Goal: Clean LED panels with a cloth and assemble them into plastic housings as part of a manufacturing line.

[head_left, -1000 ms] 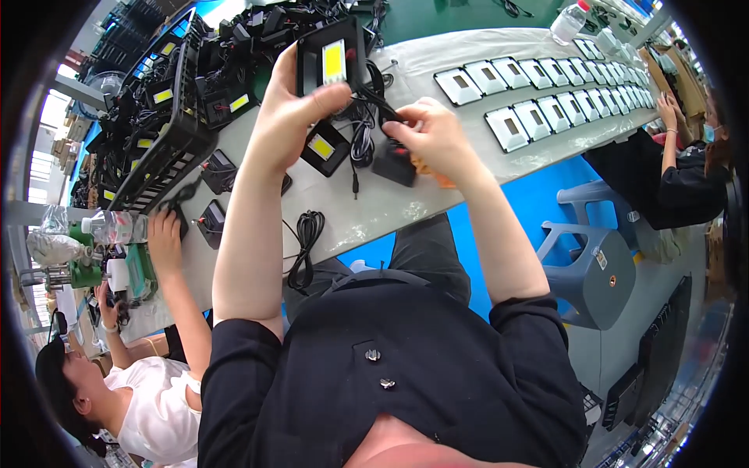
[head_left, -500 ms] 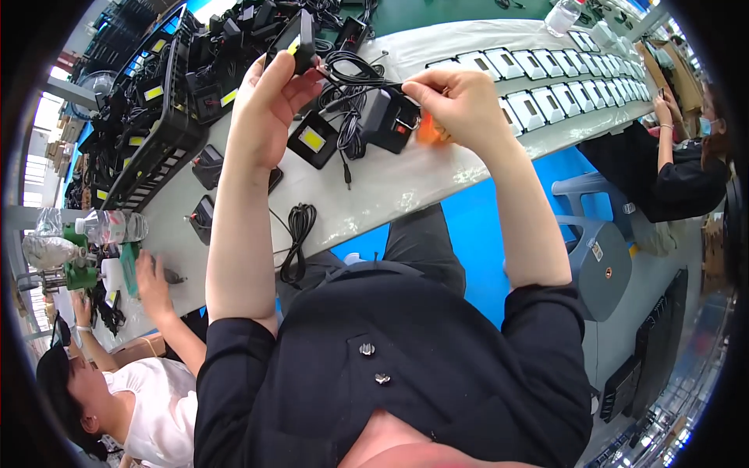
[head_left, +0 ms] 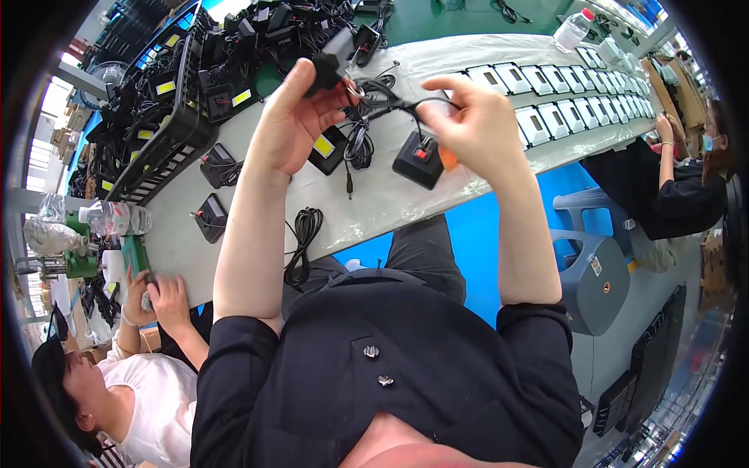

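My left hand [head_left: 290,129] grips a small black lamp box [head_left: 321,76] by its edge, tilted above the table. From it a black cable [head_left: 398,105] runs across to my right hand [head_left: 477,125], which has the cable between thumb and fingers; motion smears the fingertips slightly. Below my right hand lies a black box with a red switch [head_left: 421,156]. Something orange [head_left: 447,158] shows partly behind that hand. A black lamp with a yellow panel [head_left: 323,147] lies beside my left wrist, next to a bundled cable [head_left: 359,148].
A black crate [head_left: 160,148] heaped with lamps and cables stands at left. Rows of white frames [head_left: 538,125] line the table's right side. Two more black boxes [head_left: 211,218] and a coiled cable [head_left: 306,234] lie nearer. Co-workers sit left and right; a grey-blue stool [head_left: 594,273] stands at right.
The lamp box in my left hand has turned, hiding its yellow panel. My right hand has shifted slightly right and down with the cable. The red-switch box beneath lies further right.
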Available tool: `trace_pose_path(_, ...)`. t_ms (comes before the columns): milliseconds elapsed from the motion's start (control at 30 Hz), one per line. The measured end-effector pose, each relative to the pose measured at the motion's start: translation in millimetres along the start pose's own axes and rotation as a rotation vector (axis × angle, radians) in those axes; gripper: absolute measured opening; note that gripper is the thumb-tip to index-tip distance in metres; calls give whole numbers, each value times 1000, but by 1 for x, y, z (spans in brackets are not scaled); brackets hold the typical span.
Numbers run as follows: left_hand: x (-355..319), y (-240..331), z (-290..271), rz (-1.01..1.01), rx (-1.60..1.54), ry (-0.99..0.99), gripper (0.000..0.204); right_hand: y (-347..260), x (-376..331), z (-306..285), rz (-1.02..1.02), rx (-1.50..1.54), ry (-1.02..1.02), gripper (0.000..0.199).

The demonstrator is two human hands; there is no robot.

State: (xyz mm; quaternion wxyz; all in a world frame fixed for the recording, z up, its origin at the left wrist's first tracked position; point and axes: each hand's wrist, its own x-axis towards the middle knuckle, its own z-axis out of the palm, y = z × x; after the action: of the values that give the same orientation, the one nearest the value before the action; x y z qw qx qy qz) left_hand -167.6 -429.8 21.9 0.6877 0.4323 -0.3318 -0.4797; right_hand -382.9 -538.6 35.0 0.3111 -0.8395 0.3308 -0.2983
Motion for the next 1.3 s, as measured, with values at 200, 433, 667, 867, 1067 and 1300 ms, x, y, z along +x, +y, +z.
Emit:
trace_pose_path(200, -2, -8, 11, 3, 134, -54, 44, 24, 26, 47, -53, 196, -330, 42)
trace_pose_path(433, -7, -9, -6, -130, 201, -115, 59, 23, 40, 38, 100, 111, -437, 39)
trace_pose_path(667, -45, 17, 33, 388, 583, 111, 96, 46, 30, -11, 63, 140, -247, 43)
trace_pose_path(867, -78, 12, 50, 546, 1112, 110, 102, -54, -31, -62, -326, 645, -90, 29)
trace_pose_path(1067, -94, 0, 59, 684, 1080, 168, 98, -59, -39, 11, -738, -22, 368, 36)
trace_pose_path(1300, -103, -1, 60, 621, 1055, 157, 97, -38, -56, 15, -27, 642, 94, 20)
